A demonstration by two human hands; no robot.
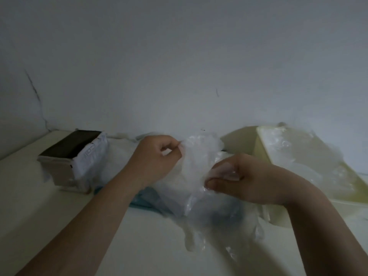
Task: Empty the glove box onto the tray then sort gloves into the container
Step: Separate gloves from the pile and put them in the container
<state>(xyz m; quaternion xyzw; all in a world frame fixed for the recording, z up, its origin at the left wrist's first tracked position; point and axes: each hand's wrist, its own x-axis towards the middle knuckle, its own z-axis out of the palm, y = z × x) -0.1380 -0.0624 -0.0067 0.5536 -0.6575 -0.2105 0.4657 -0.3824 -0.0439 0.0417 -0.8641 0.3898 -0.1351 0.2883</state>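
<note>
A pale wall (pixel 179 56) with a crack (pixel 33 90) at its left stands behind a cream table (pixel 39 206) in dim light. At the middle, the left hand (pixel 153 158) pinches the upper edge of a clear plastic glove (pixel 191 156) between thumb and fingertips. The right hand (pixel 239 176) pinches the same film lower down and nearer. The glove is lifted above the pile of gloves (pixel 209 216), which lies on a blue tray (pixel 139 202) that is mostly hidden.

The film looks thin and clingy, so a second glove may well come up stuck to the first and land unsorted. Pulling the two pinches apart too hard could tear it. Some gloves already hang over the tray's near edge onto the table, and dragging the held one could pull more off.

By count there is one glove box (pixel 65 154), far left, its open top dark. There is one tray and one pale yellow container (pixel 262 156), far right, with gloves in it already. There are two hands. The gloves overlap and are transparent, so they cannot be counted.
</note>
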